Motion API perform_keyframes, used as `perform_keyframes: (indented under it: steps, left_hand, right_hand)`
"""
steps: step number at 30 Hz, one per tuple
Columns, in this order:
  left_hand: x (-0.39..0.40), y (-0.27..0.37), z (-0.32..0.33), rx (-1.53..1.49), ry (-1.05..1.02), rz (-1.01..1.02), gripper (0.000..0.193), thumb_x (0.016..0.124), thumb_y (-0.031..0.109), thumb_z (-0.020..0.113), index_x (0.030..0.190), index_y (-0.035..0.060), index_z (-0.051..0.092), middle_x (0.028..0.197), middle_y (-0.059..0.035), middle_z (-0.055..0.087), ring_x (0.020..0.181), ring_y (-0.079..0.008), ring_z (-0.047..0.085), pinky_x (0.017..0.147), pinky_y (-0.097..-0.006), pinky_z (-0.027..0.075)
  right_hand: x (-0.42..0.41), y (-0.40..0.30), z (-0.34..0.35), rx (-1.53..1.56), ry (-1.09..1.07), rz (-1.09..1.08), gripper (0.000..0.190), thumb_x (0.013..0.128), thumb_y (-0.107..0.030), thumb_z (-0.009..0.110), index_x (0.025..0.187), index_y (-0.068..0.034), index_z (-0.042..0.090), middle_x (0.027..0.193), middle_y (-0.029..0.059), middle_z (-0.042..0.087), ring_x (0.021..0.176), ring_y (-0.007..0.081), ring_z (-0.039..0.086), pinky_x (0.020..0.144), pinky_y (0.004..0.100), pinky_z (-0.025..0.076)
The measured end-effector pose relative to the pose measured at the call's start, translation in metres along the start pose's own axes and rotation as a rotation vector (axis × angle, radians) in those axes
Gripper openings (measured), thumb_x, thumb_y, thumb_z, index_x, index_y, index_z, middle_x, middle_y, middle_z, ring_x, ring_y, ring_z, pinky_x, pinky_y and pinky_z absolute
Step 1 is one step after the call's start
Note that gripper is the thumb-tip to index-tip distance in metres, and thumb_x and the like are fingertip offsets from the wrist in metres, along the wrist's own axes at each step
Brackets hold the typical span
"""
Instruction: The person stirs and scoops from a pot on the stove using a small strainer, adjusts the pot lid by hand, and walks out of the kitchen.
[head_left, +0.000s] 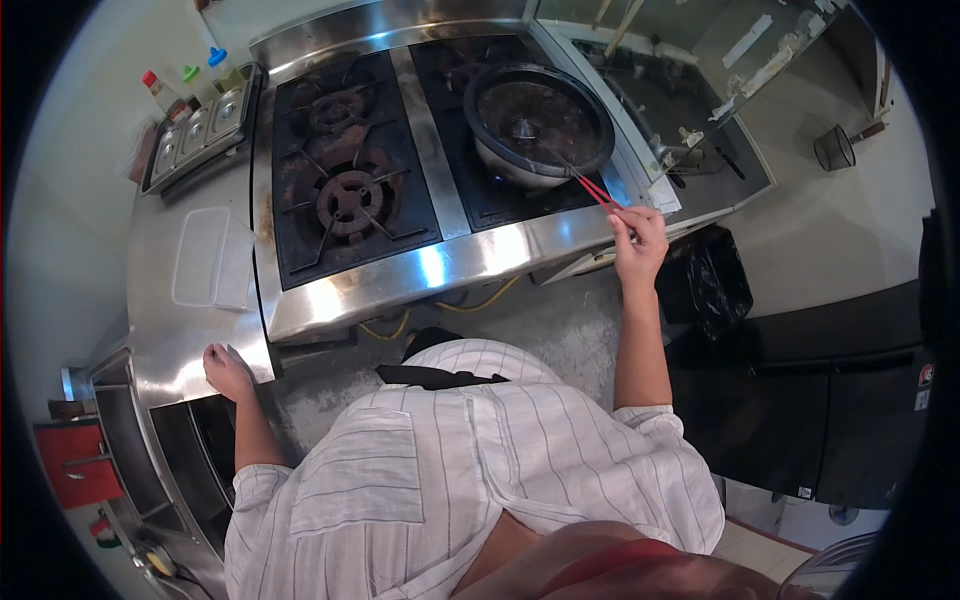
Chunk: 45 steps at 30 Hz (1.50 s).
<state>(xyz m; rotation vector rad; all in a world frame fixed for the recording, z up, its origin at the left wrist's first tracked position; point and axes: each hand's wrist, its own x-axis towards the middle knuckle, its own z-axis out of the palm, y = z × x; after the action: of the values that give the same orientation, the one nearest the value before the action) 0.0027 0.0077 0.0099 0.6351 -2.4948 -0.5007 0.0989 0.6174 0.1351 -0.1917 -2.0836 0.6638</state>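
My right hand grips the red handles of a pair of metal tongs, at the front right of the gas range. The far end of the tongs reaches into dark liquid in a large round pot, where its tips are hidden. A small blue flame shows under the pot. My left hand rests at the front edge of the steel counter, left of the range, its fingers curled and holding nothing that I can see. Behind it on this counter lie clear plastic containers or lids.
Bare burners fill the range's left half. Lidded steel pans and capped bottles stand at the back left. A glass panel rises right of the pot. A black-lined bin stands at my right, near a black cabinet.
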Motion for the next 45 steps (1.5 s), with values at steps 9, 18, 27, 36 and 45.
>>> perform_keyframes:
  steps: [9,18,27,36,45]
  left_hand:
    - [0.001,-0.005,0.003,0.021,0.014,0.005,0.032,0.083,0.027,0.045,0.098,0.0009,0.055,0.098,-0.0162,0.056,0.092,-0.0326,0.050,0.080,-0.0396,0.037]
    - [0.002,-0.009,0.006,0.002,0.011,0.006,0.033,0.083,0.028,0.045,0.098,0.0008,0.055,0.098,-0.0161,0.056,0.092,-0.0325,0.050,0.081,-0.0395,0.037]
    - [0.003,-0.011,0.008,0.000,-0.004,-0.026,0.033,0.084,0.029,0.044,0.099,0.0020,0.054,0.099,-0.0154,0.056,0.093,-0.0321,0.049,0.082,-0.0391,0.036]
    - [0.002,-0.007,0.005,0.030,-0.010,-0.014,0.033,0.084,0.029,0.044,0.100,0.0023,0.054,0.099,-0.0148,0.056,0.094,-0.0315,0.049,0.083,-0.0389,0.035]
    - [0.000,-0.004,0.003,0.027,0.004,0.007,0.033,0.083,0.028,0.045,0.098,0.0008,0.055,0.098,-0.0160,0.056,0.093,-0.0322,0.050,0.082,-0.0394,0.036]
  right_hand:
    - [0.024,-0.011,-0.010,-0.077,0.060,-0.096,0.011,0.064,-0.002,0.068,0.072,-0.002,0.061,0.071,0.0096,0.055,0.071,0.0220,0.057,0.064,0.0283,0.045]
    - [0.055,0.010,0.002,-0.166,-0.005,-0.086,0.009,0.068,-0.007,0.067,0.072,-0.002,0.061,0.065,0.0074,0.052,0.059,0.0182,0.051,0.053,0.0288,0.040]
    - [0.050,0.012,0.043,0.424,0.056,0.437,0.014,0.078,-0.011,0.060,0.072,0.001,0.056,0.062,0.0033,0.050,0.045,0.0089,0.046,0.041,0.0217,0.041]
    - [0.030,0.036,0.022,0.943,0.291,0.811,0.013,0.081,-0.014,0.057,0.077,-0.003,0.052,0.063,0.0028,0.051,0.049,0.0088,0.048,0.044,0.0214,0.044]
    - [0.019,0.032,0.001,0.964,0.431,0.702,0.013,0.083,-0.014,0.054,0.077,-0.003,0.051,0.065,0.0031,0.051,0.052,0.0095,0.049,0.048,0.0222,0.046]
